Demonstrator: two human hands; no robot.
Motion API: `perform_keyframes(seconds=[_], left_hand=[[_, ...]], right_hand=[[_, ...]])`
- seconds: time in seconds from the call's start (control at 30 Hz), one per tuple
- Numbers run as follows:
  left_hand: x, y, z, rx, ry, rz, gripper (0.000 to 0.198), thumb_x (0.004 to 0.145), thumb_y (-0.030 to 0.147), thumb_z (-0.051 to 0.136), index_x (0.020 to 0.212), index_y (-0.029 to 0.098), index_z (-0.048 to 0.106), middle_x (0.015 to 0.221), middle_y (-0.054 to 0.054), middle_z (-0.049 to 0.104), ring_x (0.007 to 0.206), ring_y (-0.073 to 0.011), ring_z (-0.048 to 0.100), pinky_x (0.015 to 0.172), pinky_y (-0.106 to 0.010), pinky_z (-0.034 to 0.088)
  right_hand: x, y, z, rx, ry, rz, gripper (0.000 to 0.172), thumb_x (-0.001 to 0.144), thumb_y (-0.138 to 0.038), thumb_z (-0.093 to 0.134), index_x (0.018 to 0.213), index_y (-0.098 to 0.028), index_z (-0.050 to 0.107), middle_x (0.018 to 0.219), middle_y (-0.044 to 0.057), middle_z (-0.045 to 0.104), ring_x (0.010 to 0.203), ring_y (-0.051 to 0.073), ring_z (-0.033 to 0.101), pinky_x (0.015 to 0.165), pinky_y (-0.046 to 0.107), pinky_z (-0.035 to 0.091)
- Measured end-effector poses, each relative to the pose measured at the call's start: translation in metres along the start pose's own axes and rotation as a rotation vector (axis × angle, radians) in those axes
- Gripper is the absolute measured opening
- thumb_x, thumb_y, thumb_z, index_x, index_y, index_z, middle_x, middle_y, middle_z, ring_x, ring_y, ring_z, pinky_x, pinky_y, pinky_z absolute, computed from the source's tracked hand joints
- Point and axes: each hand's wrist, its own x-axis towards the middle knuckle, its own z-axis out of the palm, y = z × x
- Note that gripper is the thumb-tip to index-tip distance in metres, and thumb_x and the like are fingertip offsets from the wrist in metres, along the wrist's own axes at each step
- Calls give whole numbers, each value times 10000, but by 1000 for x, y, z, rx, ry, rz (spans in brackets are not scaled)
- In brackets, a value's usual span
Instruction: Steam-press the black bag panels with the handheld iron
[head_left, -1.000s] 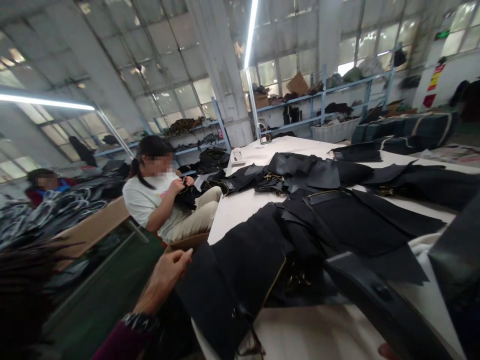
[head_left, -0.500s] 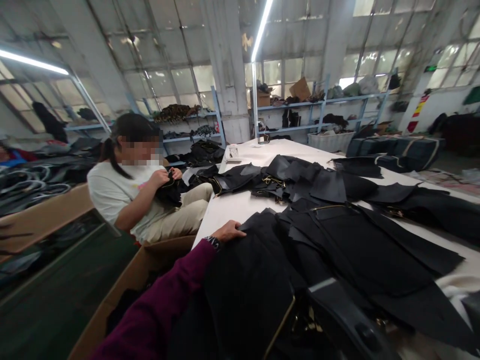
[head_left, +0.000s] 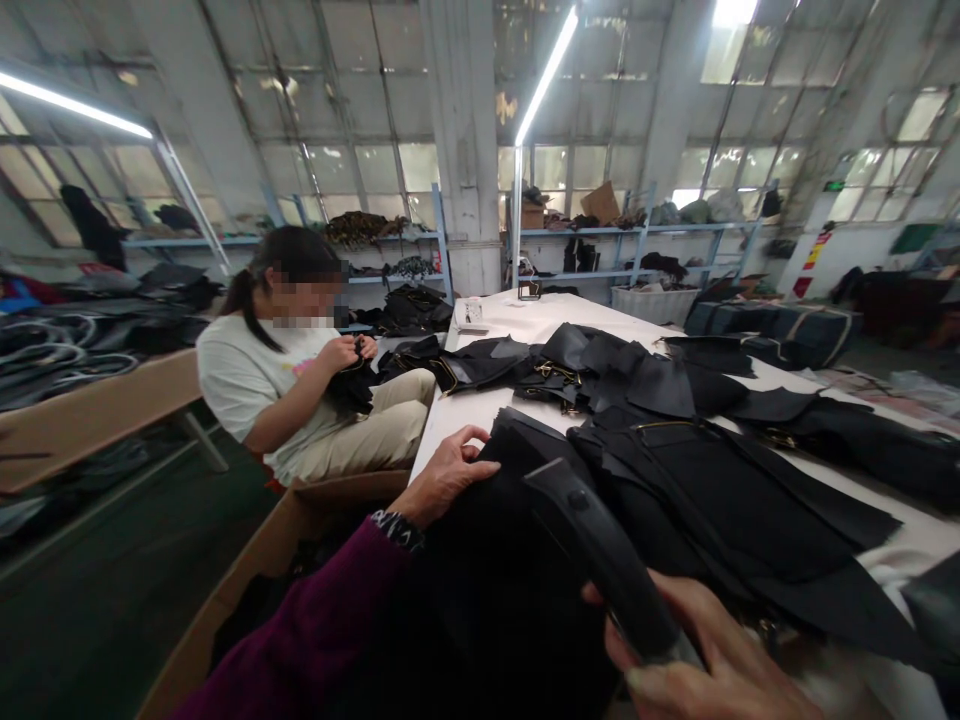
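Observation:
My left hand (head_left: 448,476) rests on the edge of a black fabric piece (head_left: 487,580) at the near left of a white table (head_left: 480,415), fingers curled over the cloth. My right hand (head_left: 705,655) at the bottom right is wrapped round the handle of a black hand tool (head_left: 600,550) that points up and left over the fabric. More black cut pieces with gold zips (head_left: 712,480) lie spread across the table beyond.
A seated person in a white shirt (head_left: 292,385) works on black cloth at the table's left. A cardboard box (head_left: 247,580) stands below my left arm. Blue shelves (head_left: 630,240) with boxes line the back wall. A wooden bench (head_left: 90,410) is at left.
My right hand has come into view, lifting the black tool up over the fabric. My left hand has shifted slightly along the cloth edge and curled its fingers.

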Motion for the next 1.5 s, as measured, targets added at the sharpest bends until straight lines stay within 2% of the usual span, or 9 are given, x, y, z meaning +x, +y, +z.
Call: perform_keyframes(seconds=[0.1,0.23,0.37,0.67,0.87,1.17,1.27,1.37,1.5], left_hand=[[-8,0,-1,-100,-19,6,393,681,281,708,1012,243,500,672,66,547,496,-84,517,466,-191,372],[-15,2,0,-227,-61,-3,407,671,231,720,1042,229,553,718,38,603,575,-101,571,507,-191,398],[-20,1,3,-469,-153,-136,221,630,199,750,811,116,654,718,-41,664,670,-151,631,650,-249,474],[-39,-20,14,-633,-107,-230,145,636,179,756,719,130,647,687,-38,687,666,-122,649,701,-225,495],[-52,-13,27,-612,-129,-174,175,650,180,749,796,116,676,747,-56,711,673,-122,651,724,-227,494],[-96,4,52,-306,-170,-27,278,708,308,673,923,134,698,788,-72,702,668,-168,633,702,-290,481],[-108,0,59,-86,-98,34,227,735,321,641,855,142,711,732,-56,674,679,-199,613,677,-313,466],[-118,-8,63,155,124,118,118,722,271,642,661,179,684,717,-44,625,774,-233,585,740,-333,445],[-135,-22,68,431,439,226,119,747,199,583,639,191,631,1036,-118,559,1074,-307,486,959,-411,334]], right_hand=[[8,-14,21,149,-104,-59,484,679,-348,645,1108,-179,496,759,-2,591,434,97,521,407,239,421],[27,-5,32,191,-208,-98,466,709,-318,647,1109,-153,474,726,-11,568,406,72,491,355,195,415],[44,-6,32,281,-277,-146,376,710,-296,652,1030,-154,514,652,-43,534,373,58,460,336,181,401],[17,-31,3,308,-151,-207,334,747,-279,664,1035,-145,560,650,-37,517,401,62,453,347,184,401],[-23,-11,9,233,-197,-122,445,720,-367,669,1098,-175,531,645,-31,547,380,69,466,365,200,391],[-21,0,35,236,-269,-194,360,725,-303,645,1020,-160,495,616,-70,501,372,65,448,336,192,393],[-32,-6,29,209,-231,-248,343,760,-306,636,1031,-155,490,613,-62,508,382,72,452,353,200,385],[-54,-8,15,194,-162,-293,338,765,-328,648,1020,-156,507,641,-51,510,393,74,454,360,206,376],[-100,1,-9,142,-66,-292,342,792,-339,640,1050,-154,511,577,-52,524,382,83,454,384,214,371]])
